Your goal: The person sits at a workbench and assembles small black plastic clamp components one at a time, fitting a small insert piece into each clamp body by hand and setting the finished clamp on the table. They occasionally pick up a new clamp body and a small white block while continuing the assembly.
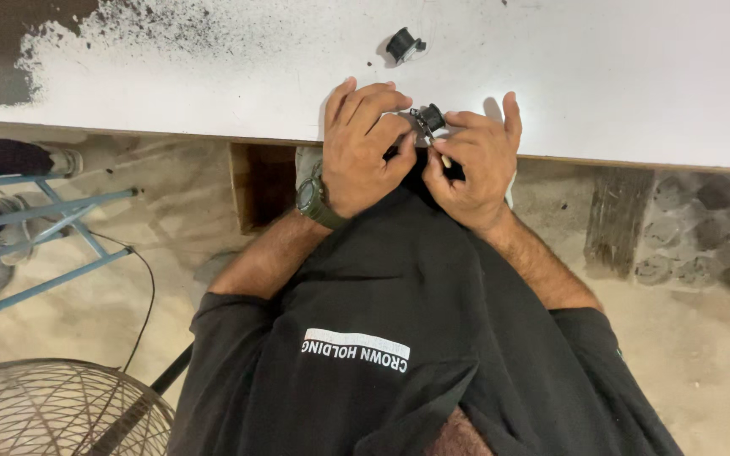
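Closest to the camera is the person's black shirt, with a white patch on the chest. Two bare arms reach out from it toward the table edge.

The left hand wears a dark green wristwatch. Its fingers are curled tight and press on a small black round part. The right hand is curled too. It pinches the same small black part from the other side, and a little pale tip pokes out between its fingers. What that tip belongs to is too small to tell. Both hands meet just at the near edge of the white table, and the small black part sits between their fingertips, right above that edge.

A bit farther on the table lies a second small black part, apart from the hands. Beyond it, toward the far left, the white top is worn and speckled with a dark patch.

Down on the sandy floor, to the left, stands a blue metal frame, with a thin black cable running past it. At the bottom left corner is the round wire guard of a fan.
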`<action>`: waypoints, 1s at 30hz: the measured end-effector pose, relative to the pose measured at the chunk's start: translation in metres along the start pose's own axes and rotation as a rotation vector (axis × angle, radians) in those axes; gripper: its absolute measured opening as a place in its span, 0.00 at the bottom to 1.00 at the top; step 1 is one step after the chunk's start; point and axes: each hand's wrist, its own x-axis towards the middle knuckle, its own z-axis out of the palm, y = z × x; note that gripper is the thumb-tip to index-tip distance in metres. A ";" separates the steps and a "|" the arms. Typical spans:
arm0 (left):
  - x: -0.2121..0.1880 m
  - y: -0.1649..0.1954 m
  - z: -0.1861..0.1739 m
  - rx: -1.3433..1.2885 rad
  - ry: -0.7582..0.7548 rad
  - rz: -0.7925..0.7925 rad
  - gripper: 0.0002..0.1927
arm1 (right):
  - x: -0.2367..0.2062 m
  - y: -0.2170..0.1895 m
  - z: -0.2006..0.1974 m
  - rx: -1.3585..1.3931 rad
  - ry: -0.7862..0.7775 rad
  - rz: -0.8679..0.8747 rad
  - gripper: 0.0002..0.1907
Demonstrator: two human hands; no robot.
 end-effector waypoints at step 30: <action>0.004 -0.008 0.000 -0.078 -0.009 -0.008 0.04 | 0.002 0.002 0.002 0.028 -0.011 -0.082 0.19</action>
